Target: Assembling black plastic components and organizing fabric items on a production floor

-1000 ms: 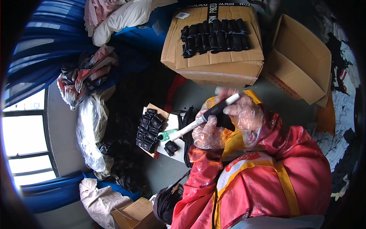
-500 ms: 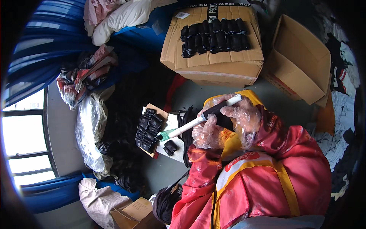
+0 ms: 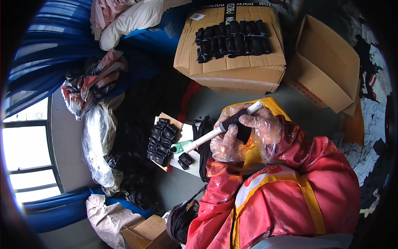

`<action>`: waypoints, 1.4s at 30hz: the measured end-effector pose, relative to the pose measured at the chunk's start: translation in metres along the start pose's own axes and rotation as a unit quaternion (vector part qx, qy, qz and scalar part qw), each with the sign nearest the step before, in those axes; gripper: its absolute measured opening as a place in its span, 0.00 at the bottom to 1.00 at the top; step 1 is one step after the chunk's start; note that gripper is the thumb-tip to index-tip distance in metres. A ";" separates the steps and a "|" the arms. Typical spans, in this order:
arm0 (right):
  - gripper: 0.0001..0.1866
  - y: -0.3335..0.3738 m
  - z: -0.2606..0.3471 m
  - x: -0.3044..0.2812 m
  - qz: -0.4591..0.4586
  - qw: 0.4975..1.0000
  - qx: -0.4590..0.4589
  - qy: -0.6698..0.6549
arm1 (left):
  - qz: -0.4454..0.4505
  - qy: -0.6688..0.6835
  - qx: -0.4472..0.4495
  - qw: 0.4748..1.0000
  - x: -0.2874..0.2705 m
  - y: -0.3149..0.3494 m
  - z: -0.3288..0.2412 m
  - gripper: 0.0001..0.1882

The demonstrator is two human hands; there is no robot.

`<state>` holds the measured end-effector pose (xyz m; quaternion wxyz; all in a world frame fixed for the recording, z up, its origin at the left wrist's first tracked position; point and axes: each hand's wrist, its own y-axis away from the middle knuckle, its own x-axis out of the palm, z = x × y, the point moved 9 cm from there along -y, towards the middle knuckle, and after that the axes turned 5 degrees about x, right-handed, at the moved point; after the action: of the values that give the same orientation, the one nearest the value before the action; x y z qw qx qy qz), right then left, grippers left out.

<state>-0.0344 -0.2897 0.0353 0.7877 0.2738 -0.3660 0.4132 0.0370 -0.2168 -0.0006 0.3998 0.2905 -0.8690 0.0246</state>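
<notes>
A white tube [image 3: 203, 140] runs slantwise in front of me, its lower left end at a green clear plastic piece [image 3: 180, 147]. Black fabric [image 3: 233, 121] is wrapped around its upper part. Both my hands wear clear plastic gloves. My left hand [image 3: 226, 143] is closed around the tube and fabric, thumb up along the near side. My right hand [image 3: 266, 126] grips the fabric near the tube's upper end, thumb pressing on it; some fingers are hidden behind. Below the green piece lies a single black roll [image 3: 185, 160]. Several black rolls [image 3: 162, 140] sit in rows beside it.
A closed cardboard box [image 3: 232, 70] ahead bears rows of black rolls [image 3: 234, 39]. An open cardboard box [image 3: 325, 62] stands to its right. Black strips [image 3: 203, 137] hang beside my left hand. White fabric [image 3: 373, 133] is heaped at far right, clear plastic sheeting [image 3: 99, 137] at left.
Both hands keep their hold on the tube and black fabric. The fabric and the tube have shifted very slightly; the rest looks the same.
</notes>
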 end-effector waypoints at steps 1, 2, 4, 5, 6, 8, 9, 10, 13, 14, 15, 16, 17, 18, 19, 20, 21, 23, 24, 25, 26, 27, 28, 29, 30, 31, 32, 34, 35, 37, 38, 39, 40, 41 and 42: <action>0.14 -0.001 0.001 0.004 0.025 1.000 -0.012 -0.005 | -0.004 0.008 -0.008 1.000 -0.002 0.002 0.000 0.19; 0.15 -0.001 0.000 0.002 0.026 1.000 -0.006 -0.011 | -0.005 0.019 -0.010 1.000 -0.004 0.002 0.000 0.20; 0.12 -0.002 0.000 0.002 0.047 0.999 -0.010 -0.008 | -0.004 -0.011 0.017 1.000 -0.006 0.003 -0.006 0.19; 0.11 -0.001 0.002 0.002 0.062 0.998 -0.017 -0.005 | -0.004 -0.021 0.029 0.999 -0.006 0.003 -0.008 0.19; 0.13 -0.005 -0.009 -0.021 -0.065 0.997 0.025 0.014 | -0.017 -0.020 0.025 0.999 -0.007 0.004 -0.008 0.19; 0.14 -0.001 -0.012 -0.024 -0.059 0.995 0.022 -0.075 | -0.049 -0.015 0.015 0.999 -0.009 0.006 -0.006 0.18; 0.14 0.002 -0.018 -0.031 -0.091 0.988 0.038 -0.118 | -0.036 -0.018 0.025 0.999 -0.004 0.006 -0.008 0.18; 0.15 0.004 -0.014 -0.034 -0.109 0.994 0.015 0.011 | -0.029 -0.019 0.031 0.999 0.000 0.004 -0.008 0.18; 0.12 0.002 -0.015 -0.021 -0.017 0.999 0.003 0.039 | 0.033 -0.057 0.053 0.996 0.015 -0.002 -0.012 0.20; 0.09 0.000 -0.018 -0.025 -0.040 0.999 0.010 0.024 | 0.058 -0.068 0.035 0.995 0.018 -0.003 -0.009 0.20; 0.10 0.000 -0.018 -0.027 -0.044 0.999 0.008 0.031 | 0.085 -0.079 0.018 0.993 0.022 -0.004 -0.006 0.20; 0.10 -0.002 -0.018 -0.027 -0.044 0.998 0.002 0.036 | 0.078 -0.104 0.002 0.992 0.018 -0.004 -0.004 0.19; 0.11 -0.002 -0.015 -0.026 -0.039 0.998 -0.012 0.038 | 0.043 -0.095 -0.011 0.994 0.009 -0.003 -0.002 0.19; 0.10 -0.004 -0.017 -0.028 -0.056 0.997 -0.009 0.051 | 0.007 -0.087 -0.025 0.996 0.001 -0.001 0.001 0.19; 0.10 -0.004 -0.016 -0.028 -0.054 0.998 -0.008 0.032 | -0.021 -0.076 -0.036 0.996 -0.006 0.003 0.004 0.19; 0.11 -0.003 -0.018 -0.028 -0.056 0.998 0.003 0.017 | 0.025 -0.319 0.039 0.947 -0.001 0.000 -0.010 0.20; 0.11 -0.004 -0.019 -0.028 -0.059 0.998 0.013 0.002 | 0.033 -0.197 0.017 0.980 -0.001 0.003 -0.005 0.21; 0.12 0.000 -0.020 -0.032 -0.081 0.996 0.036 0.000 | 0.026 0.002 -0.063 0.998 -0.002 0.007 0.008 0.22; 0.12 0.002 -0.016 -0.031 -0.076 0.997 0.021 0.016 | 0.003 -0.016 -0.053 0.998 -0.007 0.007 0.006 0.23; 0.12 0.001 -0.013 -0.030 -0.070 0.997 0.006 0.032 | 0.002 -0.006 -0.052 0.999 -0.006 0.008 0.005 0.23; 0.12 0.001 -0.013 -0.027 -0.045 0.998 0.010 0.033 | 0.004 0.017 -0.046 0.999 -0.005 0.008 0.004 0.23; 0.12 0.000 -0.012 -0.024 -0.019 0.999 0.013 0.034 | 0.000 0.048 -0.039 0.998 -0.005 0.008 0.002 0.23; 0.13 -0.001 -0.013 -0.023 0.005 0.999 0.016 0.034 | -0.044 0.007 -0.029 0.999 -0.012 0.009 0.001 0.22; 0.13 -0.001 -0.010 -0.027 0.003 1.000 0.002 -0.008 | -0.055 -0.010 -0.009 0.998 -0.015 0.008 -0.003 0.21; 0.14 -0.002 -0.008 -0.031 0.001 0.999 -0.010 -0.050 | -0.060 -0.021 0.005 0.998 -0.015 0.009 -0.005 0.21; 0.15 -0.002 -0.006 -0.035 -0.001 0.995 -0.023 -0.093 | -0.082 -0.032 0.004 0.996 -0.019 0.010 -0.005 0.21; 0.17 -0.005 0.000 -0.035 0.021 0.992 -0.051 -0.113 | -0.105 -0.020 -0.004 0.994 -0.023 0.011 -0.003 0.21; 0.19 -0.002 -0.006 -0.046 -0.052 0.998 -0.036 0.000 | -0.091 -0.047 0.022 0.994 -0.021 0.011 -0.007 0.21; 0.20 0.000 -0.011 -0.055 -0.117 0.991 -0.016 0.059 | -0.085 -0.045 0.039 0.995 -0.020 0.010 -0.009 0.21; 0.20 0.000 -0.013 -0.039 -0.063 0.994 -0.018 0.092 | -0.061 -0.095 0.036 0.993 -0.016 0.010 -0.008 0.22; 0.18 0.001 -0.017 -0.040 -0.078 0.995 0.006 0.054 | -0.058 -0.115 0.020 0.991 -0.015 0.010 -0.004 0.23; 0.15 0.002 -0.019 -0.037 -0.067 0.997 0.023 0.026 | -0.049 -0.109 0.026 0.993 -0.013 0.009 -0.006 0.23; 0.14 0.002 -0.021 -0.042 -0.109 0.993 0.039 0.025 | -0.053 -0.102 0.015 0.993 -0.013 0.009 -0.004 0.23; 0.13 0.002 -0.020 -0.042 -0.122 0.992 0.036 0.025 | -0.090 -0.106 -0.010 0.990 -0.020 0.009 -0.001 0.23; 0.12 0.002 -0.016 -0.039 -0.120 0.992 0.015 0.024 | -0.117 -0.076 -0.013 0.990 -0.022 0.010 0.000 0.21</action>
<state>-0.0457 -0.2950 -0.0054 0.8358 0.3177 -0.3051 0.3276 0.0431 -0.1977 -0.0145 0.3370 0.3857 -0.8571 -0.0557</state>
